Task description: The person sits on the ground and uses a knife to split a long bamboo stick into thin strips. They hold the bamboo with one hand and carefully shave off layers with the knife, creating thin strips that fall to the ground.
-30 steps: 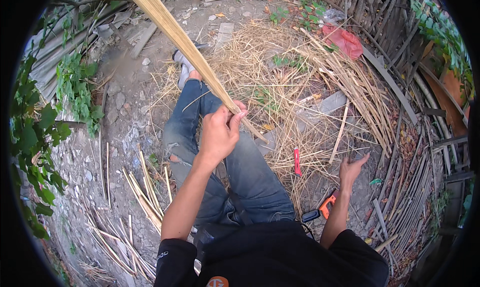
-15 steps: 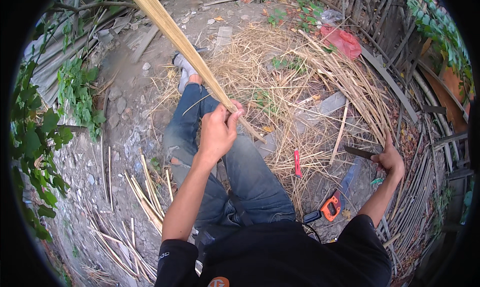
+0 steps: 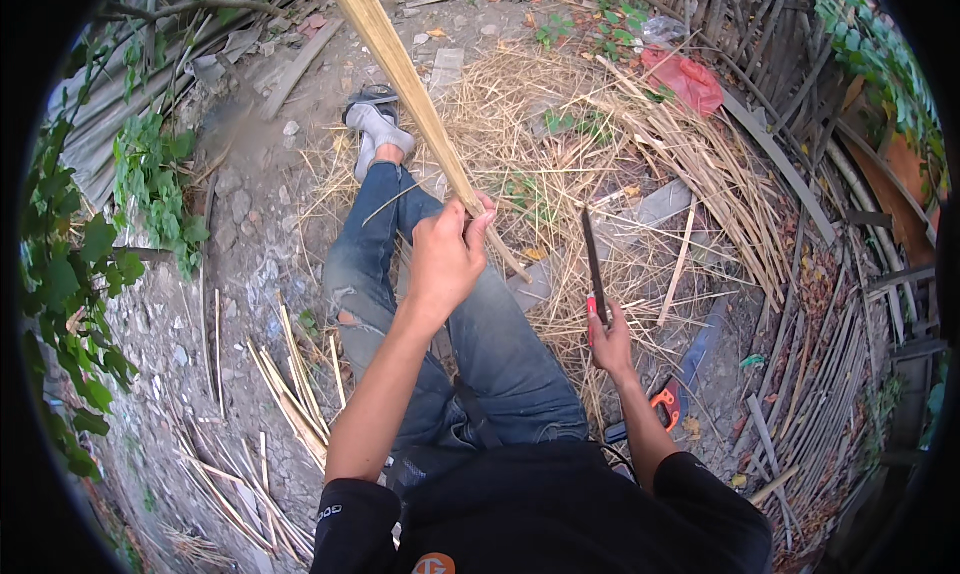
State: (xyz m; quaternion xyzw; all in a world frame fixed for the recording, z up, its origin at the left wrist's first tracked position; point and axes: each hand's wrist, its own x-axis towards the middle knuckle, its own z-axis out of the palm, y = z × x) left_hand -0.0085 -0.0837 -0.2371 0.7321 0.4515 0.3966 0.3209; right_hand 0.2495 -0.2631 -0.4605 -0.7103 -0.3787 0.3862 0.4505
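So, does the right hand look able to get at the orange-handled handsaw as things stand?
Probably not directly: the right hand holds a dark-bladed tool, likely to be released first. The orange-handled handsaw lies close by, with the right forearm across part of its handle.

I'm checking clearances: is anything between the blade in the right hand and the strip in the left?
Nothing visible stands between the blade and strip; straw lies below, on the ground.

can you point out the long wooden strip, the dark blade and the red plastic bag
Long wooden strip (image 3: 418, 106), head view: on its broad face, about midway.
Dark blade (image 3: 595, 264), head view: mid-length.
Red plastic bag (image 3: 687, 81), head view: on its crumpled middle.
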